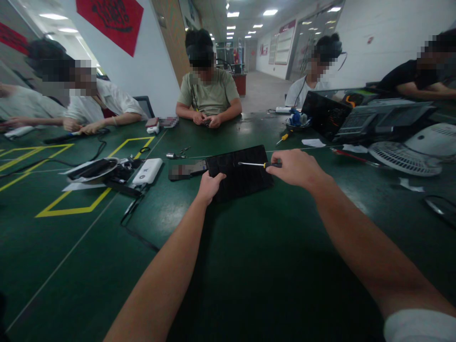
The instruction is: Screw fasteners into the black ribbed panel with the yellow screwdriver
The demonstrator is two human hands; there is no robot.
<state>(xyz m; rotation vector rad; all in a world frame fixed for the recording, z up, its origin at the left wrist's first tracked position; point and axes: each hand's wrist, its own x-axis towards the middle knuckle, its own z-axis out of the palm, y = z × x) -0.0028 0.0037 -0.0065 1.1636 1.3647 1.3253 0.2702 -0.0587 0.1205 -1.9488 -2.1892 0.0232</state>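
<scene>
A flat black laptop-like device lies on the green table in front of me. My left hand grips its near left edge, fingers curled over it. My right hand is closed on a screwdriver with a black and yellow handle. Its metal shaft points left, and the tip rests over the device's top surface.
A white power bank, cables and a dark pouch lie to the left inside yellow floor-style markings. Small tools sit beyond the device. At the right are a white fan, open laptops and a yellow-handled screwdriver. Several people sit around the table.
</scene>
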